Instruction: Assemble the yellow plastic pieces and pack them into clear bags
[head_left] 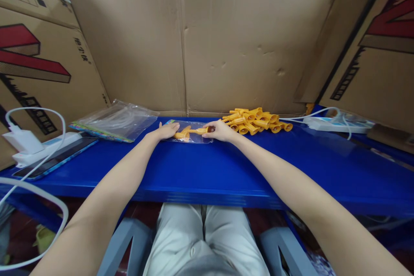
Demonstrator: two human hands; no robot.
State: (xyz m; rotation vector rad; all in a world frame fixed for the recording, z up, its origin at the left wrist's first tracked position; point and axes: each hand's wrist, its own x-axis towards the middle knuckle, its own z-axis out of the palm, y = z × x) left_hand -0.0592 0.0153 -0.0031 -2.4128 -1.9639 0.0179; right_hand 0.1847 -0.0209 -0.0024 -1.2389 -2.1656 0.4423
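The left hand is lying flat on one end of a small clear bag, with its fingers stretched out and pressing down. The right hand is pinching the end of an orange piece between thumb and fingers. That piece is pointing into the other end of the bag, so it is sitting between the two hands. The bag is lying on the blue table. I am seeing about two orange pieces in it. Just beside the right hand, a pile of orange pieces is sitting, too many to count. A stack of clear bags is lying near the left hand.
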